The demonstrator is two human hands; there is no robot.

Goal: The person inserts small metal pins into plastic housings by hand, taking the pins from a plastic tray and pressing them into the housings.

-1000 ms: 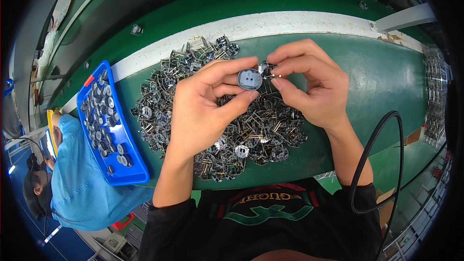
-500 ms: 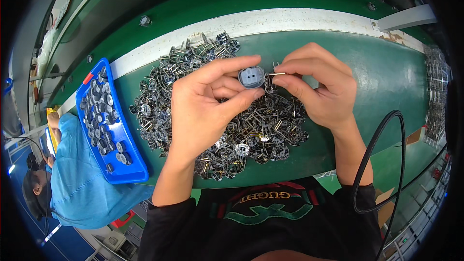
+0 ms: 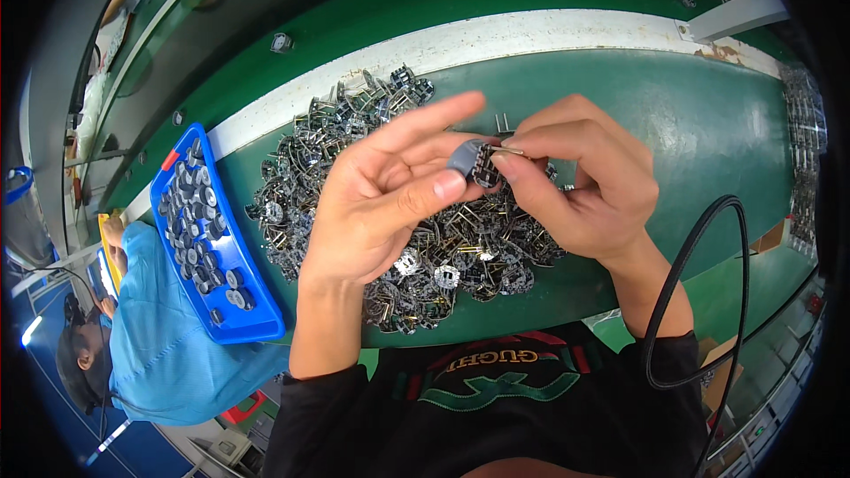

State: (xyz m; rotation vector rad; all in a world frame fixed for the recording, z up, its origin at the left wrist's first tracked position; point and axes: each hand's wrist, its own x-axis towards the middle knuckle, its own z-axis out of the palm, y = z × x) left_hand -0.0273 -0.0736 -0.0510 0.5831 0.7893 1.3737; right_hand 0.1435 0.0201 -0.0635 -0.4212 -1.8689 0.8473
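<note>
Between the thumb and curled fingers of my left hand (image 3: 359, 199) sits a rounded grey plastic cap (image 3: 463, 156), tilted on its side, while the index finger sticks out straight. My right hand (image 3: 598, 173) pinches the metal pins of a small round circuit board (image 3: 485, 170). The board meets the cap's right side; I cannot tell how far it is inside. Under both hands spreads a large heap of similar pronged boards (image 3: 443, 248) on the green worktop (image 3: 699, 115).
A blue tray (image 3: 232, 252) of grey round caps stands at the left. Beyond it a person in blue (image 3: 173, 327) works. A white rail (image 3: 522, 31) separates the worktop from a green belt carrying scattered parts (image 3: 282, 42). A black cable (image 3: 652, 327) loops at the right.
The cap has turned from showing its slotted face to lying on its side, and the board now touches it. My left index finger has lifted off the cap.
</note>
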